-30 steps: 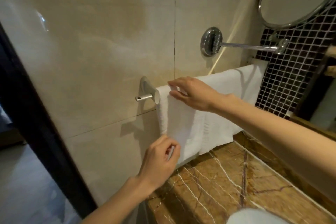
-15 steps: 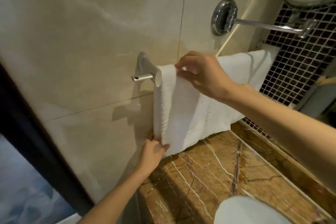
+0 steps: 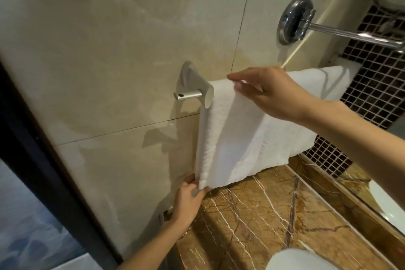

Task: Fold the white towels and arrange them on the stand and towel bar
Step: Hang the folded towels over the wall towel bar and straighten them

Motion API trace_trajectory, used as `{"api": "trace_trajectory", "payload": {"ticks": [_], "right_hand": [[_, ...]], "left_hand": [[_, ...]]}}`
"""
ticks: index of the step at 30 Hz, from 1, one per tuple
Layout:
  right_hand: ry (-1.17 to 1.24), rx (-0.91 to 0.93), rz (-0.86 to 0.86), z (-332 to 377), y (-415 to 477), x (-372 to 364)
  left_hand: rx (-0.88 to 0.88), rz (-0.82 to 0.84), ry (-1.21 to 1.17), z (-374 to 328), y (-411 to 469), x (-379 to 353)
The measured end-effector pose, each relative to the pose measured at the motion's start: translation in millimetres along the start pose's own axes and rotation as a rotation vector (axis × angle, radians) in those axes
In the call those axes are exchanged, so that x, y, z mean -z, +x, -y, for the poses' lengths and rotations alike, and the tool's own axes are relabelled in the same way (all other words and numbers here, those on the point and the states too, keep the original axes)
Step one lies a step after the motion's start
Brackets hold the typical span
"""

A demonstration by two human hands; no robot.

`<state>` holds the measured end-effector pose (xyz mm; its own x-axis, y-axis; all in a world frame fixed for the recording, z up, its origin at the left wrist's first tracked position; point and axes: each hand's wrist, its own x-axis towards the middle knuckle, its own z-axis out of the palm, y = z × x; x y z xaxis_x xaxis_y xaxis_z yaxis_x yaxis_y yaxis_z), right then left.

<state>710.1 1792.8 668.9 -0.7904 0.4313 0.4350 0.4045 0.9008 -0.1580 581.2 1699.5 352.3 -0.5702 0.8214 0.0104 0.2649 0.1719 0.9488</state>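
A white towel [image 3: 245,138] hangs folded over the towel bar, whose silver bracket [image 3: 192,90] is fixed to the beige tiled wall. My right hand [image 3: 269,94] lies on the top fold near the bar's left end, thumb and fingers pinching the towel's upper edge. My left hand [image 3: 188,197] pinches the towel's lower left corner from below, just above the marble counter. The bar itself is hidden under the cloth.
A brown veined marble counter [image 3: 274,215] runs under the towel. A chrome mirror arm [image 3: 328,30] juts from the wall above right. Dark mosaic tiles [image 3: 381,85] cover the right wall. A white rounded object [image 3: 300,260] sits at the bottom edge. A dark door frame [image 3: 43,155] stands at left.
The view has shifted closer. My left hand went from the towel's side edge down to its lower left corner. My right hand stays on the top fold.
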Motion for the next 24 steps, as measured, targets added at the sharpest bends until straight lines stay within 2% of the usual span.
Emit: {"api": "trace_trajectory", "payload": {"ticks": [10, 17, 24], "right_hand": [[0.017, -0.016, -0.09, -1.9, 1.3, -1.0], [-0.013, -0.002, 0.011, -2.9, -0.1, 5.2], [-0.016, -0.034, -0.118, 0.6, -3.5, -2.4]], "left_hand": [[-0.024, -0.034, -0.024, 9.0, 2.9, -2.2], [0.036, -0.073, -0.189, 20.3, 0.4, -0.3], [0.06, -0.088, -0.248, 20.0, -0.1, -1.4]]}}
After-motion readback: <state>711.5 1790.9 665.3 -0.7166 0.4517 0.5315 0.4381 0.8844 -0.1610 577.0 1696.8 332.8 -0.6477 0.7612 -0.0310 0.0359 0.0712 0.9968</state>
